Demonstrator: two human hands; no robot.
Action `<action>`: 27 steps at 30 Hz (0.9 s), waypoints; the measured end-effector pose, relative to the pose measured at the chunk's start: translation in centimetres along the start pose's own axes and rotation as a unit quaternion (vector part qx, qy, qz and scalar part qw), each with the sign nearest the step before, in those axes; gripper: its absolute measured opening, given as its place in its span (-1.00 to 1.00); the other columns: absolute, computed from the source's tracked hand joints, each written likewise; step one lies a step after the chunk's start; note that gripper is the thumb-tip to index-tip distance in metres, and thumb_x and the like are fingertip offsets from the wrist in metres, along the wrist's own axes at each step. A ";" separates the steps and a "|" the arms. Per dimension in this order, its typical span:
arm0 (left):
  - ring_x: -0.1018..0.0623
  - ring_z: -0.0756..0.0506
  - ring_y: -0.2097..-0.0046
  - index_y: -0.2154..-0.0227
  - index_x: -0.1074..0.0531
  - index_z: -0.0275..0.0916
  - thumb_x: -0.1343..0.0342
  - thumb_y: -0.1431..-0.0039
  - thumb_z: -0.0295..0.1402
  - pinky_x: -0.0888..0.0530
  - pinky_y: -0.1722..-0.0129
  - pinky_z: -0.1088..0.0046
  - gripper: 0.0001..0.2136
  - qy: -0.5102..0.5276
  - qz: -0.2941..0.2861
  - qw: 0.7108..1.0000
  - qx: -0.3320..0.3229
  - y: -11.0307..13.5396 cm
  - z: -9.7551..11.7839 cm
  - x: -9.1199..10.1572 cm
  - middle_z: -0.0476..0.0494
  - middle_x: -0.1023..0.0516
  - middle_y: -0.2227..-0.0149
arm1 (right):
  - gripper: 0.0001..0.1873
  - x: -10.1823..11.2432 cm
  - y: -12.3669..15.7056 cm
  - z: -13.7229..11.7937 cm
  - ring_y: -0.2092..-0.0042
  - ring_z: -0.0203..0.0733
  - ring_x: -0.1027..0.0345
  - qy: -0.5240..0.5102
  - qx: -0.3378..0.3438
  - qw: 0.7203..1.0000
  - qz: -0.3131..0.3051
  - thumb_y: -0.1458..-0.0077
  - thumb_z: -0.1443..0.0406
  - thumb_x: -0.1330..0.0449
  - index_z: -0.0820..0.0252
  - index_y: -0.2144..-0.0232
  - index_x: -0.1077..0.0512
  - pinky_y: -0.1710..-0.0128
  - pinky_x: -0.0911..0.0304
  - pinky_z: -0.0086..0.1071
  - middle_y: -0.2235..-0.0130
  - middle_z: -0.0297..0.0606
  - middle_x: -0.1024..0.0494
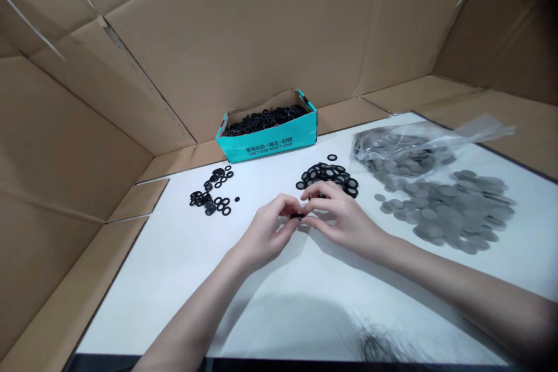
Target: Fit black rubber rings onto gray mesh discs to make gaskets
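Observation:
My left hand [268, 231] and my right hand [337, 212] meet over the middle of the white table [183, 256]. Both pinch a small black ring [297, 216] between their fingertips. Just behind the hands lies a pile of black rings with grey centres [329, 175]. A looser scatter of black rings [213, 193] lies to the left. On the right spreads a heap of grey round discs [453, 209], partly spilling from a clear plastic bag [405, 148].
A teal cardboard box [270, 140] full of black rings stands at the back of the table. Brown cardboard walls [78, 145] surround the table on the left, back and right. Dark hair shows at the bottom edge.

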State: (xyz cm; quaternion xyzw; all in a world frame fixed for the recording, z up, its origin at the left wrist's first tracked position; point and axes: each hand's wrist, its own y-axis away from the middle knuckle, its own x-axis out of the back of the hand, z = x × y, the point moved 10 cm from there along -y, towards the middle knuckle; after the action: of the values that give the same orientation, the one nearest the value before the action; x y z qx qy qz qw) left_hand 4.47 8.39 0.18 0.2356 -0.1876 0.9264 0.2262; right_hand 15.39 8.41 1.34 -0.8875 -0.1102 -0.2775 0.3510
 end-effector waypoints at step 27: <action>-0.53 -0.01 0.17 0.15 -0.34 -0.22 -0.09 -0.22 -0.53 -0.49 0.10 0.45 -0.83 0.031 0.010 0.999 -0.008 0.0 -0.2 0.3 -0.08 -0.49 0.19 | -0.94 0.3 -0.2 0.0 0.13 -0.08 -0.37 -0.022 -0.008 1.000 0.006 -0.13 0.39 -0.24 0.21 0.36 -0.54 0.13 -0.32 -0.17 0.20 -0.13 -0.47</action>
State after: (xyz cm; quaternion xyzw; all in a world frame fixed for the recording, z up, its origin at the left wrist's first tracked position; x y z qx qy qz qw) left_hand 4.13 8.55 0.18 0.2033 -0.1899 0.9340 0.2244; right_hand 15.55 8.51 1.60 -0.8968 -0.1104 -0.2566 0.3430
